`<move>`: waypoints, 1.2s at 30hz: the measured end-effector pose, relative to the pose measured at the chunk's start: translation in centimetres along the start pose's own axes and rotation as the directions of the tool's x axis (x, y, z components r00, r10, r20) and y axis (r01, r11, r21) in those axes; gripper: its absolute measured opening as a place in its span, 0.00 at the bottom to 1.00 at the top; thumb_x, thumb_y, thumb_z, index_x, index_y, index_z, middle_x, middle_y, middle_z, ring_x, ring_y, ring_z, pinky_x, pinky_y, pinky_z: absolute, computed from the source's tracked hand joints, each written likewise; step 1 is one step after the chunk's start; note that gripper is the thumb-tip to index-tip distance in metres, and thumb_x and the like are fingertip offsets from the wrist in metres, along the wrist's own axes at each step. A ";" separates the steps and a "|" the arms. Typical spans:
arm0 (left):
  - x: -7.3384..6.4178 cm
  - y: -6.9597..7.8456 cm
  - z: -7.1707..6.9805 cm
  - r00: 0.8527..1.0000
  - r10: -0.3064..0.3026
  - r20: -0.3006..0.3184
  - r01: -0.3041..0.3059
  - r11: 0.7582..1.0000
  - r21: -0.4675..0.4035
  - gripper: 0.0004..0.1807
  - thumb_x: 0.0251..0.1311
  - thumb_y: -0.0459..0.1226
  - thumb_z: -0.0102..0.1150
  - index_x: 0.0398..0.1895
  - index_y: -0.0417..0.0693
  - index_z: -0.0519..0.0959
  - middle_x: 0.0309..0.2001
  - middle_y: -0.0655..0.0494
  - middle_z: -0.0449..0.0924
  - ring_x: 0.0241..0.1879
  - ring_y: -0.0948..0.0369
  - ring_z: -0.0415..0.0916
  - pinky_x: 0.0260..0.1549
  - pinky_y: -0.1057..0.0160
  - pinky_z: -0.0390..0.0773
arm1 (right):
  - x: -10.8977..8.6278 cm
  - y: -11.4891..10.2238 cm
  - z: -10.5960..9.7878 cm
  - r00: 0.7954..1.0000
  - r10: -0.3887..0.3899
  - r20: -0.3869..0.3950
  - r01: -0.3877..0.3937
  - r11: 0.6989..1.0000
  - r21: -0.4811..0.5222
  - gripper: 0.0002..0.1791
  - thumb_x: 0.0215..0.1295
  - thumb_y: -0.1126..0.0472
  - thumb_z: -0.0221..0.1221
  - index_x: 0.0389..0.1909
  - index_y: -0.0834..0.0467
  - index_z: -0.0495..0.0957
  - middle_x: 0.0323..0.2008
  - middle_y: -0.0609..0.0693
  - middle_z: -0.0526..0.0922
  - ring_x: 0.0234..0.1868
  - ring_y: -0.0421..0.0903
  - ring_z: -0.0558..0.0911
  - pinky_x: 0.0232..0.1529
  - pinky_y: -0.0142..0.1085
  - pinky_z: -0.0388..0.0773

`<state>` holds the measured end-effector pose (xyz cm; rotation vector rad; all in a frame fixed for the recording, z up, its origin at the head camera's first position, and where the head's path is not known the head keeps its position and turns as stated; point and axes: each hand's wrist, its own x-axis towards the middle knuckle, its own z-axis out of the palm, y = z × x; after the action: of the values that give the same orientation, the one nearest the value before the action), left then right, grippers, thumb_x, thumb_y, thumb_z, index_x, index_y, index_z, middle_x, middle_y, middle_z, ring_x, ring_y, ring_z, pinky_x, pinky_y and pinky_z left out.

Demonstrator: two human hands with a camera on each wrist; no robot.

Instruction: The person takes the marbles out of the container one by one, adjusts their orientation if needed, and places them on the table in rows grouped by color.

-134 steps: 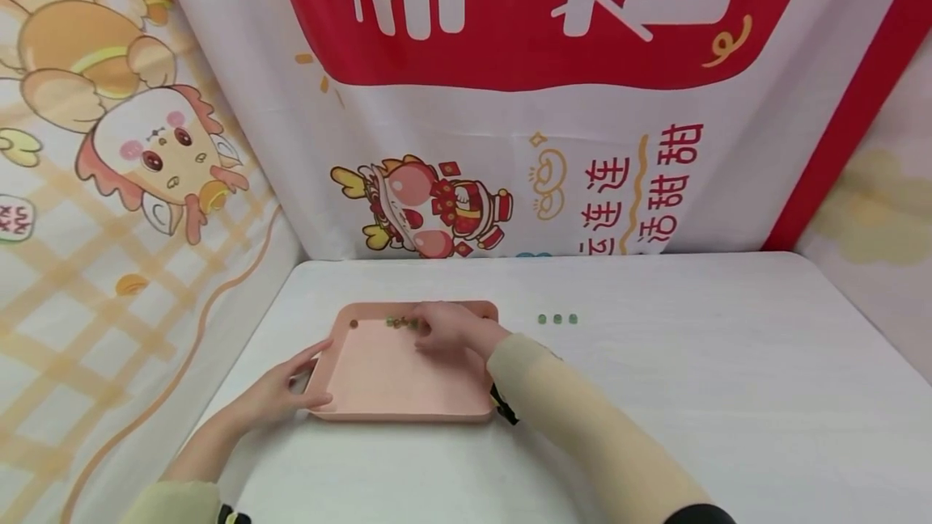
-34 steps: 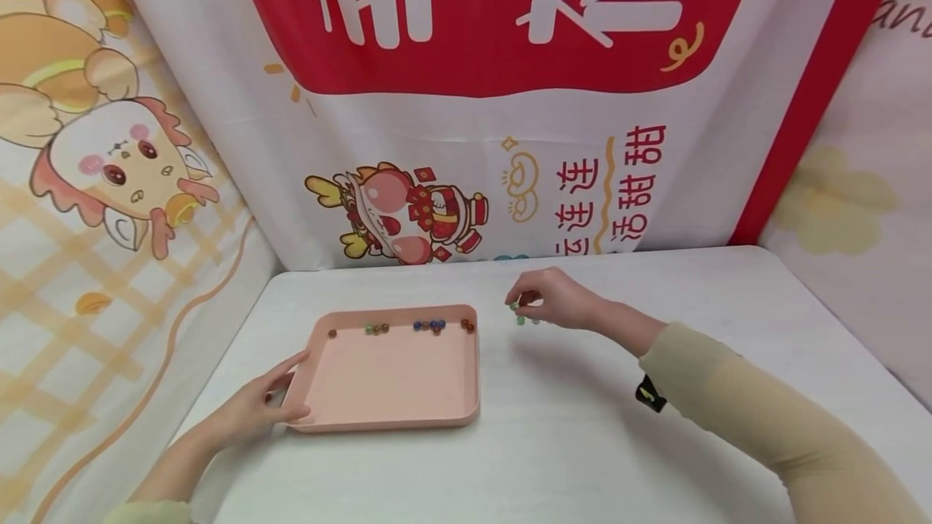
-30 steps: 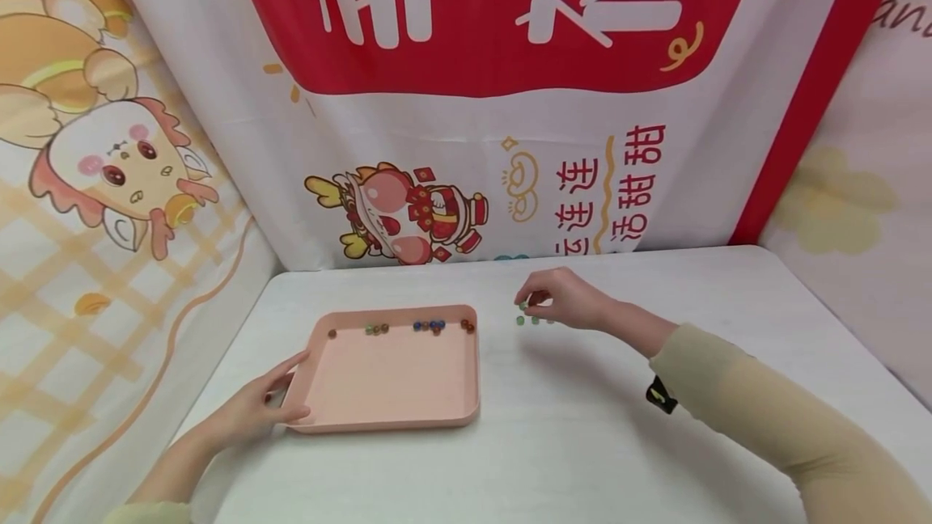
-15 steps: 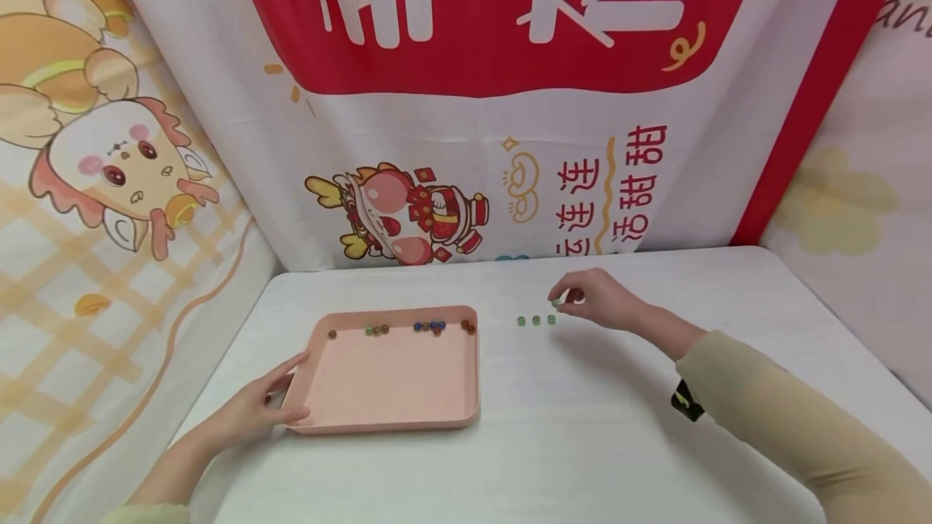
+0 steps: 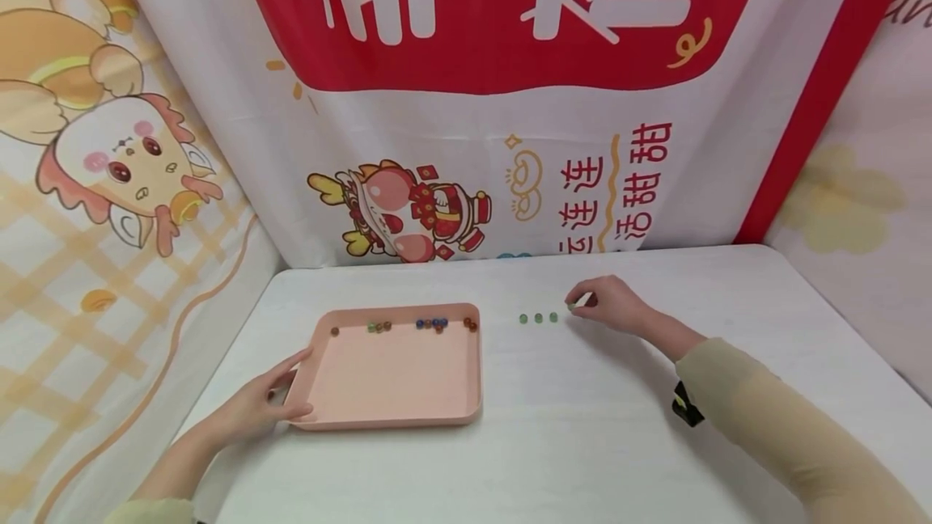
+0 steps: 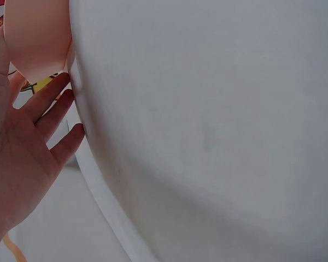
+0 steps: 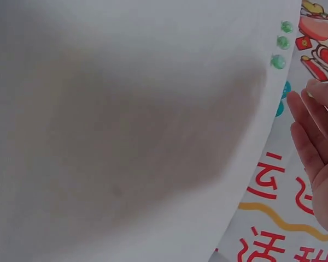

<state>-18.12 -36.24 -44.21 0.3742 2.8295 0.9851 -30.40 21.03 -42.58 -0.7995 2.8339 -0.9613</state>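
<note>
Right hand (image 5: 613,304) pinches a green marble (image 5: 572,307) just right of the row (image 5: 539,319) of three.
Loosed with a sideways push, it could roll and scatter them; left hand (image 5: 251,409), spread, touches the tray's (image 5: 393,374) left rim, where a nudge could stir the marbles (image 5: 435,322) inside.

Left hand (image 5: 255,407) grips wide — thumb (image 5: 298,410) well apart from forefinger (image 5: 297,358), remaining fingers (image 6: 57,112) spread. Left forearm (image 5: 182,459) mostly bare, slanting forward and inward. Right arm (image 5: 772,427) stretched farther forward, sleeved almost to wrist — right hand (image 5: 612,304) back uppermost, thumb and forefinger held in pinch, other fingers (image 7: 306,144) loosely extended.
</note>
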 end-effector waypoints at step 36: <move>0.1 -0.1 0.0 1.000 0.016 0.000 -0.016 0.999 -0.036 0.51 0.51 0.46 0.73 0.75 0.45 0.56 0.71 0.36 0.58 0.63 0.37 0.64 0.57 0.39 0.62 | 1.4 2.3 2.1 0.995 0.087 0.056 -0.080 0.989 -0.123 0.07 0.59 0.64 0.68 0.38 0.51 0.85 0.34 0.42 0.83 0.34 0.40 0.78 0.42 0.43 0.73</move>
<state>-18.26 -36.27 -44.22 0.3937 2.8088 1.0377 -32.18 20.72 -45.45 -0.7012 2.8694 -0.7482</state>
